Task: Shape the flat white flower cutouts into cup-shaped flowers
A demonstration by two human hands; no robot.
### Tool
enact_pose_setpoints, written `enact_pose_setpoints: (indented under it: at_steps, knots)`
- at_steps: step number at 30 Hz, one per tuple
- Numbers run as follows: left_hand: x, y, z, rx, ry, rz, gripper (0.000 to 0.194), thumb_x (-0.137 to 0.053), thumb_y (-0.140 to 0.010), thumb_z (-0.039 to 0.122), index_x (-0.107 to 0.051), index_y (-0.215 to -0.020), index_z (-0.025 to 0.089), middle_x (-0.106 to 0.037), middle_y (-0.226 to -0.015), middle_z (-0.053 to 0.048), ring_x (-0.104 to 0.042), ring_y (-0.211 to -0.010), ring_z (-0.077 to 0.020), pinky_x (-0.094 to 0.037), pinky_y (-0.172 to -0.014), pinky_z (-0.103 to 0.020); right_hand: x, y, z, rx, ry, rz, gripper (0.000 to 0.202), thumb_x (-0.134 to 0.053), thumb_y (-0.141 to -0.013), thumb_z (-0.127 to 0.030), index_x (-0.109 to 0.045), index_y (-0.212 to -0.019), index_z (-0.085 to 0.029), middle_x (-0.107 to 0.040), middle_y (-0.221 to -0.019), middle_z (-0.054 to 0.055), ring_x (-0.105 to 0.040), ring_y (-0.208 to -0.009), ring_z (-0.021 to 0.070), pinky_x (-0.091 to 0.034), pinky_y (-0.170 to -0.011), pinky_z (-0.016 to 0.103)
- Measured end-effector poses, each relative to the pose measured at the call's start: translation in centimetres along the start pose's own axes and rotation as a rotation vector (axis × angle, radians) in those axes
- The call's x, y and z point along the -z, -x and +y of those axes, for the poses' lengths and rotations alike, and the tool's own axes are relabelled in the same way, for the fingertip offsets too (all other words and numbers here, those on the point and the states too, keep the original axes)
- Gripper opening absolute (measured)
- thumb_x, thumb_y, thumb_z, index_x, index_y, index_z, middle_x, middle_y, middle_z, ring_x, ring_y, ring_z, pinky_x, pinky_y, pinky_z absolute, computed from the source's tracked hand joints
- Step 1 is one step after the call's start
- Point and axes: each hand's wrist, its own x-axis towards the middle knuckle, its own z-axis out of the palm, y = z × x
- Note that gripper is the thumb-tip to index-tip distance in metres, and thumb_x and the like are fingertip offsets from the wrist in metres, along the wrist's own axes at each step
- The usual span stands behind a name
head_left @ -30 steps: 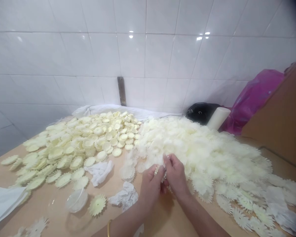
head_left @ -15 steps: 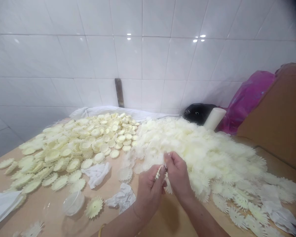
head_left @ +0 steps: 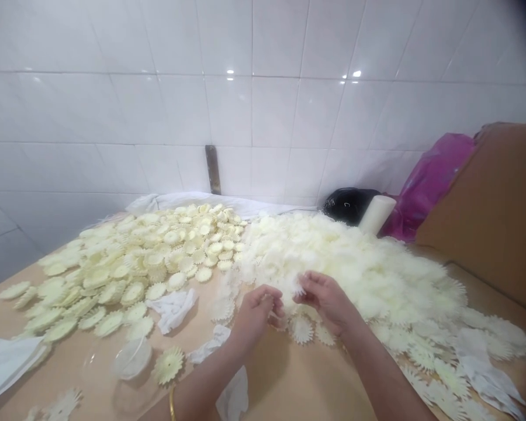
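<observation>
My right hand (head_left: 326,299) pinches a pale, toothed fabric disc (head_left: 297,285) between thumb and fingers, over the near edge of a pile of thin, sheer toothed discs (head_left: 333,251). To its left, my left hand (head_left: 258,313) has its fingers curled in toward the thumb. Whether anything small lies in them is hard to make out. The hands are apart. Just below them, single flat discs (head_left: 301,329) lie on the table (head_left: 289,380). A heap of thicker, stacked cream-yellow discs (head_left: 127,263) spreads out on the left.
A clear plastic cup (head_left: 132,358) and a lone yellow toothed disc (head_left: 168,365) are at the front left. Crumpled white cloth (head_left: 173,309) lies nearby. At the back right are a white roll (head_left: 377,214), a black bag (head_left: 348,204), a purple bag (head_left: 433,175) and a cardboard box (head_left: 486,216).
My hands were together on a small toothed piece; they have separated, the left shifting left and the right holding a pale disc. Flat discs show below them. The view has tilted slightly.
</observation>
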Motion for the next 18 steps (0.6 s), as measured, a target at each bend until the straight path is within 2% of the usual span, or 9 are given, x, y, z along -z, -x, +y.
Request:
enact_pose_setpoints:
  at_steps: [3,6,10,13,15,18]
  knots:
    - [0.0,-0.1,-0.6,-0.008,0.017,-0.04,0.016,-0.05,-0.073,0.031,-0.054,-0.072,0.015,-0.051,-0.061,0.0,-0.049,-0.05,-0.0086,-0.041,-0.05,-0.022,-0.5,0.1,0.8,-0.028,-0.001,-0.097,0.033,-0.071,-0.056,-0.04,-0.049,-0.056,-0.016,-0.046,-0.055,-0.004,-0.048,-0.054,0.0096,-0.046,-0.063,0.027]
    - [0.3,-0.1,-1.0,-0.027,0.003,-0.062,0.029,-0.049,-0.074,0.041,-0.052,-0.063,0.014,-0.049,-0.056,0.0,-0.046,-0.046,-0.008,-0.038,-0.046,-0.021,-0.8,0.0,1.6,0.056,0.137,-0.119,0.031,-0.065,-0.063,-0.042,-0.048,-0.058,-0.016,-0.049,-0.055,-0.003,-0.048,-0.055,0.0108,-0.043,-0.06,0.026]
    - [0.7,-0.3,-1.2,-0.012,0.005,-0.002,0.032,-0.05,-0.073,0.045,-0.051,-0.063,0.014,-0.05,-0.056,0.001,-0.044,-0.042,-0.0066,-0.033,-0.042,-0.019,-1.3,0.2,2.4,0.278,0.52,0.043,0.028,-0.055,-0.071,-0.036,-0.041,-0.056,-0.018,-0.043,-0.051,-0.004,-0.039,-0.05,0.0096,-0.033,-0.051,0.023]
    - [0.9,-0.3,-1.4,0.017,0.012,0.053,0.031,-0.053,-0.07,0.045,-0.051,-0.067,0.015,-0.051,-0.056,0.002,-0.042,-0.04,-0.0062,-0.032,-0.04,-0.019,-1.6,0.3,2.6,0.389,0.712,0.178,0.028,-0.055,-0.07,-0.033,-0.036,-0.055,-0.019,-0.036,-0.051,-0.006,-0.034,-0.05,0.0094,-0.028,-0.05,0.022]
    - [0.8,-0.2,-1.3,0.027,0.021,0.045,0.032,-0.052,-0.07,0.047,-0.052,-0.068,0.015,-0.051,-0.057,0.001,-0.042,-0.04,-0.0062,-0.032,-0.04,-0.019,-1.7,0.4,2.7,0.415,0.76,0.21,0.029,-0.056,-0.069,-0.032,-0.034,-0.055,-0.019,-0.032,-0.051,-0.006,-0.032,-0.051,0.0093,-0.027,-0.049,0.021]
    - [0.7,0.0,-1.1,0.027,0.045,-0.003,0.035,-0.051,-0.071,0.049,-0.051,-0.067,0.015,-0.05,-0.057,0.001,-0.043,-0.041,-0.0061,-0.032,-0.041,-0.019,-1.8,0.7,2.8,0.41,0.788,0.162,0.026,-0.055,-0.068,-0.028,-0.035,-0.056,-0.019,-0.033,-0.052,-0.006,-0.034,-0.051,0.0098,-0.027,-0.049,0.021]
